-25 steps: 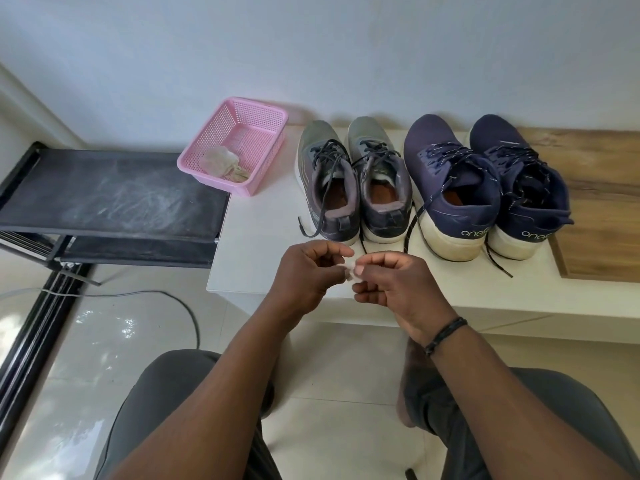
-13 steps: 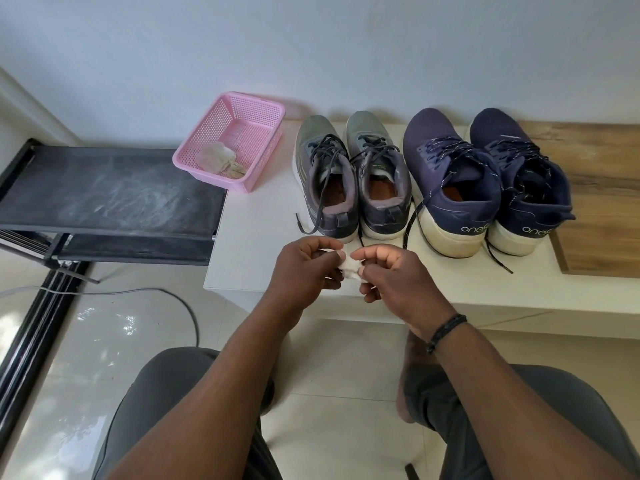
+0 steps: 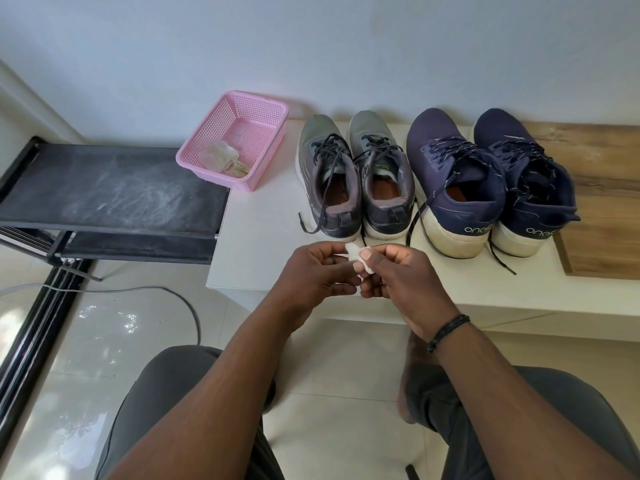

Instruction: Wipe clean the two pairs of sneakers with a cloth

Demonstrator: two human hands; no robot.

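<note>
Both hands had risen slightly toward the shoes since a second earlier. We pinched a small white cloth wad between our left hand and right hand, over the white bench. Grey sneakers and navy sneakers stood side by side beyond, a pink basket at their left.

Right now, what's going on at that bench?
A seated person holds a small white wad pinched between the left hand and the right hand, in front of the white bench. On the bench the grey sneakers and the navy sneakers stand side by side, heels toward the person, neither being touched. A pink basket at the bench's left end holds a crumpled cloth. No wiping is under way.
</note>
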